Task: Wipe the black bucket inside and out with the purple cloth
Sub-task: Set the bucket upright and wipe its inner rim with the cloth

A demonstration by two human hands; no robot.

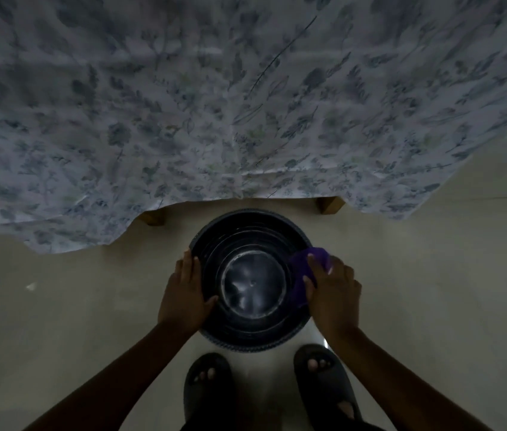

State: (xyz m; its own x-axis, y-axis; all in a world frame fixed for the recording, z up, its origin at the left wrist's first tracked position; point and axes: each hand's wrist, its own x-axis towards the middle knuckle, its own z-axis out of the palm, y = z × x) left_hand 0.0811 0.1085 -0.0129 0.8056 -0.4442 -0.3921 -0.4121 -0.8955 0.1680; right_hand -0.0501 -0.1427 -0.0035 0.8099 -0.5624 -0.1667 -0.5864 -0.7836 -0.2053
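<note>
The black bucket (250, 332) stands upright on the pale floor, seen from straight above, its shiny bottom visible inside. My left hand (185, 292) grips the bucket's left rim, thumb inside and fingers along the outside. My right hand (333, 290) presses the purple cloth (300, 275) over the right rim. The cloth drapes partly down the inner wall and partly over the outside. My fingers cover much of the cloth.
A bed with a floral sheet (246, 104) hanging low fills the far side, its wooden legs (326, 205) just beyond the bucket. My feet in dark slippers (326, 381) stand close to the bucket's near side. Pale floor (75, 306) lies left and right.
</note>
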